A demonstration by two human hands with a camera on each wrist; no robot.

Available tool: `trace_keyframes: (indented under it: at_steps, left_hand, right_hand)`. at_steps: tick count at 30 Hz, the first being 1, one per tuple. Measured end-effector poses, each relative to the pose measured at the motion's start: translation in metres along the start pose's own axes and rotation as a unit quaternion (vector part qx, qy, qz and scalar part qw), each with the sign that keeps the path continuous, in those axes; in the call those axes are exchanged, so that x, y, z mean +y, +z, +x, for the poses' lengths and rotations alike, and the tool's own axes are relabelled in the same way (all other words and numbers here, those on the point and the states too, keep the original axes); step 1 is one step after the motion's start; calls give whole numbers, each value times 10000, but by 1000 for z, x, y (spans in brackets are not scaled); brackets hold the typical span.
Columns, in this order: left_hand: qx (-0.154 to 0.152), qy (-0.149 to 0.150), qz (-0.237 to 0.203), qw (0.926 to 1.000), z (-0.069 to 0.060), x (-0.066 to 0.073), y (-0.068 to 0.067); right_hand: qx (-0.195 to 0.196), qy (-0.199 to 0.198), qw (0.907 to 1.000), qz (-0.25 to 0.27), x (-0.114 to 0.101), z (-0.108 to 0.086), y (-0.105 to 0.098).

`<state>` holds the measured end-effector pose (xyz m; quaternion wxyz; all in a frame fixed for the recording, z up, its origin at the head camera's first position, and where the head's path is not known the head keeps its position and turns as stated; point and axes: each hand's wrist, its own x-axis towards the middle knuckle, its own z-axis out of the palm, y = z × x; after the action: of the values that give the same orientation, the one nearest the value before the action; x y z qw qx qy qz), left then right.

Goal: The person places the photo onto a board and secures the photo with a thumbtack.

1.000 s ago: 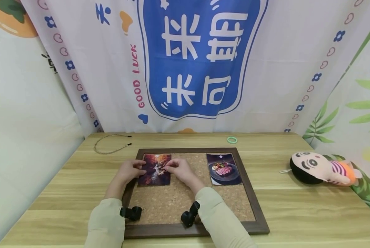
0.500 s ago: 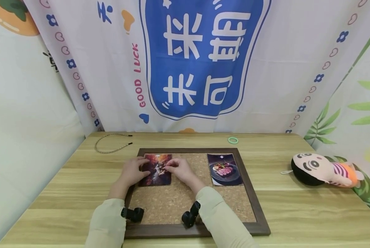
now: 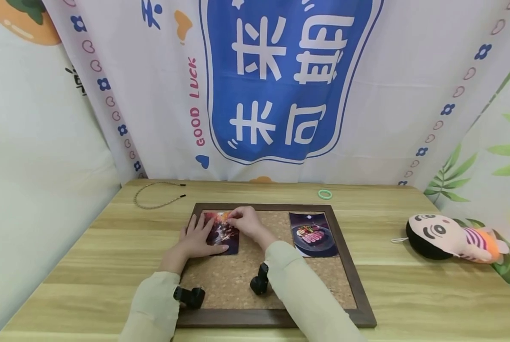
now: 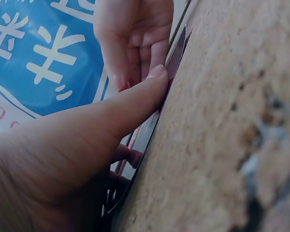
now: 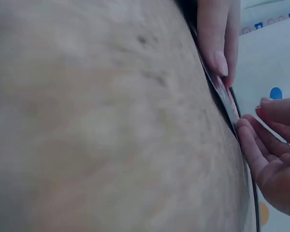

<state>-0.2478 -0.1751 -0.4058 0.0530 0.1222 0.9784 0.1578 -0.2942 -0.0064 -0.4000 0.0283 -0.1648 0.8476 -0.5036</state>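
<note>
A photo of an autumn stream [image 3: 222, 237] lies on the cork board [image 3: 225, 280], in the upper left part of its dark brown frame. My left hand [image 3: 197, 240] rests on this photo with fingers spread and thumb across its lower part; in the left wrist view the thumb [image 4: 130, 104] presses at the photo's edge. Over the photo's upper right, my right hand [image 3: 248, 223] pinches a tiny red pushpin [image 4: 126, 86] between thumb and fingertips. In the right wrist view, the right hand's other fingertips [image 5: 246, 130] touch the photo's edge. Most of the pin is hidden by the fingers.
A photo of a plated steak [image 3: 312, 235] lies at the board's upper right. Behind the board are a thin headband [image 3: 152, 207] and a green ring [image 3: 325, 194]. At the table's right lies a cloth doll [image 3: 451, 237]. A printed curtain [image 3: 165, 156] hangs behind.
My left hand has moved from the photo's left edge onto it, fingers spreading. The right hand has shifted up toward the photo's upper right corner, still pinching the pin.
</note>
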Motion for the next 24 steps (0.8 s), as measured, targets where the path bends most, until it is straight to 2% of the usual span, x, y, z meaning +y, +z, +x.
trace_keyframes:
  at_steps: [7,15,19,24]
  left_hand:
    - [52,109,-207,9997,2,-3,-1]
    - [178,86,-237,9995,3,-6,-1]
    - [193,102,-229,9995,3,-6,-2]
    - [161,164,-260,9994,2,-5,-2]
  right_hand:
    - [324,245,9988,-277,-7,21,2]
    - [409,80,9984,-369,-19,28,3]
    - [402,22,9988,-290,-16,30,8]
    - [499,246,9977,-395,-7,29,18]
